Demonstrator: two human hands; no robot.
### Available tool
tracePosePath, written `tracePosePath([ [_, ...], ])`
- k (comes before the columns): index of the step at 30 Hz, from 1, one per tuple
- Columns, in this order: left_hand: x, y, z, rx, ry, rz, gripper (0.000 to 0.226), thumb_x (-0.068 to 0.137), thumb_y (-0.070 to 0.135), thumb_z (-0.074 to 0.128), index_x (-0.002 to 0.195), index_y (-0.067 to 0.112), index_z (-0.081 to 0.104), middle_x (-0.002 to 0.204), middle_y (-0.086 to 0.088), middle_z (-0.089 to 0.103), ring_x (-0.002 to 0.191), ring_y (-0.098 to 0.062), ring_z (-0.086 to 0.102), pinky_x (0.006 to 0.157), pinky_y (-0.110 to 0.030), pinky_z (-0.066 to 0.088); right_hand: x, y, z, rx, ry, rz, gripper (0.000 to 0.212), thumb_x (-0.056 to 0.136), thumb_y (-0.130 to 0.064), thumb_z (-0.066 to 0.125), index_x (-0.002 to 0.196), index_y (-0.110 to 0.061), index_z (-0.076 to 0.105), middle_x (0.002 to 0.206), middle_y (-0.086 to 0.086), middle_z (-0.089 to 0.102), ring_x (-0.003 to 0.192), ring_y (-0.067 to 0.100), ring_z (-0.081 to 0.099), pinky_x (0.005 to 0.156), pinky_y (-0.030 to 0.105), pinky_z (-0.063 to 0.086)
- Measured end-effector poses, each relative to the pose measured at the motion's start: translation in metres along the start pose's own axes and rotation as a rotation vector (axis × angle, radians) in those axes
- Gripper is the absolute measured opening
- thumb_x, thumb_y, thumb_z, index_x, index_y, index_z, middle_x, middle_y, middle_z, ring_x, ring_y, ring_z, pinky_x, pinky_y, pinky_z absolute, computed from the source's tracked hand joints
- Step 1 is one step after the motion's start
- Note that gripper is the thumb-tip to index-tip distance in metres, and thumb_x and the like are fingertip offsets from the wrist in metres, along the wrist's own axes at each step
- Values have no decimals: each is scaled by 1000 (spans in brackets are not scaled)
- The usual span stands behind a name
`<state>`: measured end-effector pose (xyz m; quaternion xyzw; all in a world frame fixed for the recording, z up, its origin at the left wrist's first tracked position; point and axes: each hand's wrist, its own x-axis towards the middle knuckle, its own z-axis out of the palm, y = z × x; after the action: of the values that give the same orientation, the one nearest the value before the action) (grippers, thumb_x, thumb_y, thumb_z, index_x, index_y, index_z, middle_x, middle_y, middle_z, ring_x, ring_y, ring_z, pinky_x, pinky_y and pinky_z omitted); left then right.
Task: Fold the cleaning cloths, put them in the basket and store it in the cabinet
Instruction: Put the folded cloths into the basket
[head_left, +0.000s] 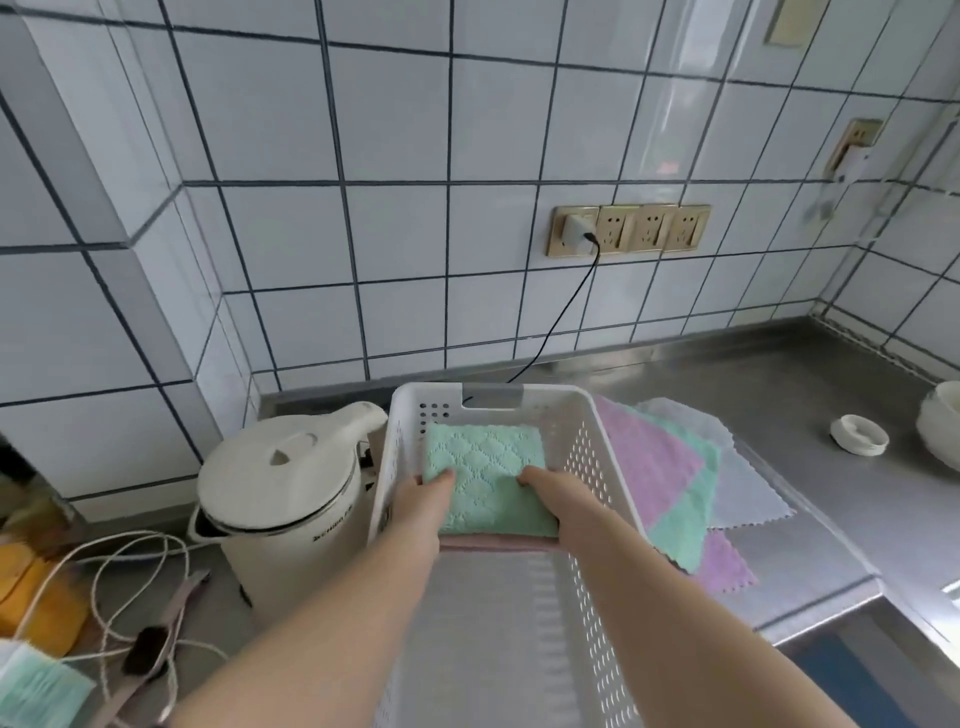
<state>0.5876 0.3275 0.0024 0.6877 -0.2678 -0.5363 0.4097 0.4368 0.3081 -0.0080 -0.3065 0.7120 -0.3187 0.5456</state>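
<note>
A white perforated basket (587, 441) stands on the steel counter in front of me. Inside it, a folded green cloth (485, 467) lies on top of a folded pink cloth (498, 544). My left hand (423, 506) grips the stack's left edge, thumb on top. My right hand (558, 499) grips its right edge the same way. To the right of the basket, several unfolded cloths lie spread and overlapping: a pink one (647, 462), a green one (685, 525), a white one (748, 488) and a purple one (724, 569).
A white electric kettle (280, 499) stands close against the basket's left side, its cord running to wall sockets (628, 228). Cables and a watch (150, 654) lie at the front left. A small white lid (858, 435) and a bowl (940, 426) sit at the far right. The counter edge (821, 613) drops off at the right.
</note>
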Motion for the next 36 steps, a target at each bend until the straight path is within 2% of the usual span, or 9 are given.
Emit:
tracePosePath([
  [4,18,-13,10,-163,47,-65,36,89,26,61,120,9,56,105,-3,53,96,-21,47,84,-28,33,30,16,13,48,-26,73,25,83,-23,61,105,-11,59,102,9,66,94,27,62,81,33,51],
  [7,27,-22,18,-325,164,-110,17,87,21,61,102,15,55,99,0,55,92,-20,51,86,-29,41,48,30,22,120,-47,117,20,84,-22,64,101,-11,61,97,7,66,85,24,62,68,30,51],
  [13,25,-46,30,-647,424,-325,65,72,36,78,124,4,54,121,-6,58,111,-28,57,97,-41,47,64,49,33,154,-65,124,31,80,-19,62,110,-19,59,104,8,66,95,30,63,87,49,54],
  [15,23,-58,31,-710,439,-388,67,73,35,77,125,3,50,116,-3,54,112,-27,56,93,-34,45,68,56,36,143,-80,130,35,80,-17,61,114,-18,58,106,9,67,95,29,64,87,47,54],
  [22,31,-77,36,-643,490,-480,70,72,38,78,125,3,49,124,-12,56,108,-28,57,96,-39,47,74,69,42,157,-96,133,31,83,-16,57,114,-21,55,106,7,65,92,26,63,73,34,54],
  [25,32,-80,36,-581,524,-479,69,76,37,74,128,0,47,131,-14,52,116,-29,52,96,-36,41,76,72,43,32,-76,61,40,82,-22,57,122,-18,54,108,4,64,96,24,62,79,36,54],
  [28,33,-76,36,-525,507,-500,64,81,36,70,129,0,47,132,-14,50,118,-29,50,97,-35,39,74,73,42,-141,-18,-28,46,83,-31,56,127,-20,52,110,-1,62,99,20,59,88,37,51],
  [32,31,-63,35,-500,319,-480,52,77,42,70,117,12,57,117,-7,59,102,-26,59,94,-38,48,69,74,42,-363,8,-109,48,89,-41,51,131,-20,46,105,-3,54,94,18,52,80,31,46],
  [36,10,-62,32,-438,239,-538,25,84,31,61,102,16,51,104,-5,53,79,-18,50,73,-30,48,64,71,44,-460,15,-106,54,90,-48,49,133,-16,42,115,3,56,97,21,53,81,34,49],
])
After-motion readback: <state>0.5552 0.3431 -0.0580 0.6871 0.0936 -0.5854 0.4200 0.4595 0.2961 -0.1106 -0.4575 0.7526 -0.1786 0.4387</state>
